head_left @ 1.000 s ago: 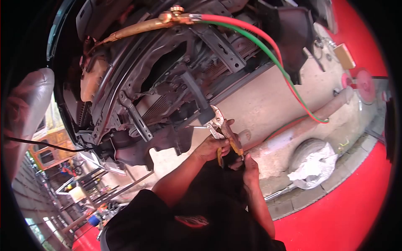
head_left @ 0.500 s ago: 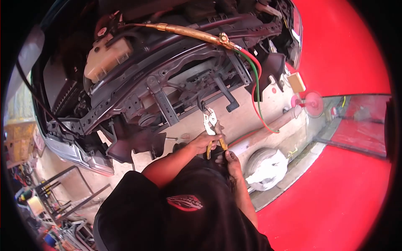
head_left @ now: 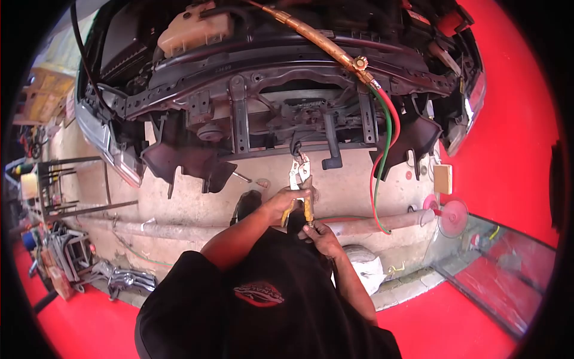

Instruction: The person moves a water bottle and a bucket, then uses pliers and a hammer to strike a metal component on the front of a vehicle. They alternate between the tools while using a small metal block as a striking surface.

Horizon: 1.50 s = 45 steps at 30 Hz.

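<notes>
My left hand (head_left: 286, 204) is wrapped round the white-jawed, yellow-handled locking pliers (head_left: 301, 173), which point up toward the car. A small dark curved metal piece (head_left: 296, 147) sits at the jaws, in front of the car's lower crossbar. My right hand (head_left: 323, 238) is closed, with its thumb and fingertips at the lower end of the right yellow handle. Above lies a brass torch (head_left: 317, 40) across the car's front frame (head_left: 197, 72), its red and green hoses hanging down on the right.
Dark plastic shields (head_left: 179, 161) hang below the car's front. A long pipe (head_left: 191, 230) crosses the floor behind the hands. A wheel-like object under white plastic (head_left: 366, 272) is at lower right. A metal frame (head_left: 104, 179) and a glass panel (head_left: 502, 269) stand at the sides.
The view has turned and the car now appears more level. The pliers remain in my left hand. My right hand has moved slightly down and left, against the handle's end.
</notes>
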### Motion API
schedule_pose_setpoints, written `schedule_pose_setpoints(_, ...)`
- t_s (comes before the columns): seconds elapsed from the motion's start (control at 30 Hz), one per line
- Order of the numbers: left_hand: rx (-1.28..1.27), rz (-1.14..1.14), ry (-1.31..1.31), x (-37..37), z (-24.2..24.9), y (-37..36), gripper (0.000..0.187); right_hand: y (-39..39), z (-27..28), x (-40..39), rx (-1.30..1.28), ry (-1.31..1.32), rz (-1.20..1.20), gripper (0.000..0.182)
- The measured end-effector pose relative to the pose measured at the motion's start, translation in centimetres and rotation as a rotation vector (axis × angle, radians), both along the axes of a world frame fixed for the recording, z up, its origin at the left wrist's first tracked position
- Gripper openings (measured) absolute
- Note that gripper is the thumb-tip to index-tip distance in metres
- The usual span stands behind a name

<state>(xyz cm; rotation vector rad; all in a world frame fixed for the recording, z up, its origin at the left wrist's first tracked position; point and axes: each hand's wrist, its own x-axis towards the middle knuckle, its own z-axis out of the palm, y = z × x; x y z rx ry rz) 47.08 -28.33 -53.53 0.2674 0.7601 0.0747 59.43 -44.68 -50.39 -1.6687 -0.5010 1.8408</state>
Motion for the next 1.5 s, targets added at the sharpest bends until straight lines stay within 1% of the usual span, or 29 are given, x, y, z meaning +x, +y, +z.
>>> schedule_pose_setpoints(0.03,0.034,-0.014,-0.034,-0.2,-0.1,0.0,0.032,0.1,-0.2,0.4,-0.001,0.012,0.018,0.033)
schedule_pose_setpoints(0.1,0.06,-0.004,-0.066,-0.7,-0.6,-0.2,0.035,0.5,-0.5,1.0,0.016,-0.055,0.168,0.036)
schedule_pose_setpoints(0.17,0.03,0.002,-0.237,-0.7,-0.1,-0.2,0.04,0.8,0.2,1.5,0.015,-0.001,0.196,0.039)
schedule_pose_setpoints(0.2,0.097,0.001,-0.286,-0.8,0.3,0.1,0.044,1.0,0.5,1.8,0.029,0.047,0.198,0.042)
schedule_pose_setpoints(0.23,0.102,0.017,-0.295,-0.7,1.1,0.3,0.044,0.9,0.5,2.1,0.031,0.037,0.214,0.042)
schedule_pose_setpoints(0.3,0.111,-0.029,-0.324,-1.0,2.3,0.7,0.044,0.4,0.2,2.4,0.055,0.405,0.09,0.046)
schedule_pose_setpoints(0.33,0.114,-0.023,-0.335,-1.0,2.2,0.6,0.044,0.2,-0.1,2.3,0.055,0.393,0.096,0.046)
schedule_pose_setpoints(0.4,0.084,0.029,-0.322,-0.7,1.5,0.2,0.037,-0.3,-0.6,1.9,0.021,0.595,-0.059,0.046)
schedule_pose_setpoints(0.43,0.075,0.03,-0.34,-0.5,0.5,0.0,0.037,-0.2,-0.2,1.6,0.014,0.576,-0.063,0.046)
schedule_pose_setpoints(0.5,0.013,0.137,-0.366,0.0,-1.6,-0.7,0.028,0.0,0.5,0.8,-0.037,0.507,-0.136,0.045)
schedule_pose_setpoints(0.53,0.024,0.13,-0.331,0.1,-1.1,-0.7,0.025,-0.2,0.9,0.7,-0.048,0.49,-0.137,0.045)
schedule_pose_setpoints(0.6,0.039,0.132,-0.321,0.0,-0.4,-0.7,0.025,-0.2,1.4,0.2,-0.046,0.225,-0.154,0.041)
schedule_pose_setpoints(0.63,0.065,0.125,-0.297,-0.1,-0.1,-0.6,0.026,-0.2,1.4,0.1,-0.047,0.211,-0.154,0.041)
schedule_pose_setpoints(0.7,0.077,0.115,-0.317,-0.2,-0.1,-0.4,0.027,-0.3,1.1,0.0,-0.003,-0.004,-0.109,0.035)
schedule_pose_setpoints(0.73,0.053,0.121,-0.321,-0.2,-0.3,-0.5,0.029,-0.3,1.5,-0.3,-0.005,-0.016,-0.112,0.035)
schedule_pose_setpoints(0.8,0.031,0.117,-0.335,-0.2,-0.7,-0.7,0.03,0.2,2.1,-1.0,-0.005,-0.122,-0.103,0.031)
schedule_pose_setpoints(0.9,0.009,0.13,-0.313,-0.2,-0.5,-0.7,0.032,0.0,1.8,-1.0,0.019,-0.153,-0.125,0.026)
schedule_pose_setpoints(1.03,0.003,0.109,-0.322,-0.6,-0.1,-0.3,0.031,0.2,2.1,-1.1,0.044,-0.2,-0.087,0.027)
schedule_pose_setpoints(1.1,-0.003,0.092,-0.33,-0.4,-0.2,-0.2,0.029,0.0,1.9,-1.1,-0.006,-0.122,-0.148,0.03)
schedule_pose_setpoints(1.17,-0.05,0.164,-0.363,0.1,-0.8,-0.5,0.026,-0.2,1.8,-1.2,-0.012,-0.118,-0.147,0.031)
schedule_pose_setpoints(1.2,-0.049,0.164,-0.371,0.3,-1.1,-0.6,0.026,-0.2,1.8,-1.2,-0.018,-0.107,-0.146,0.031)
schedule_pose_setpoints(1.27,-0.033,0.146,-0.312,0.2,-1.1,-0.5,0.024,0.1,2.1,-1.5,-0.022,-0.101,-0.147,0.031)
schedule_pose_setpoints(1.37,-0.04,0.176,-0.293,0.1,-0.3,-0.4,0.025,0.2,2.2,-1.7,-0.049,-0.084,-0.148,0.032)
schedule_pose_setpoints(1.4,-0.001,0.155,-0.266,-0.1,0.1,-0.3,0.026,0.1,2.3,-1.7,-0.034,-0.073,-0.169,0.031)
schedule_pose_setpoints(1.47,-0.001,0.167,-0.271,0.2,-0.3,-0.4,0.028,0.8,2.9,-1.9,-0.023,-0.06,-0.188,0.03)
schedule_pose_setpoints(1.5,-0.002,0.177,-0.275,0.3,-0.7,-0.6,0.029,1.0,3.4,-1.9,-0.027,-0.19,-0.148,0.027)
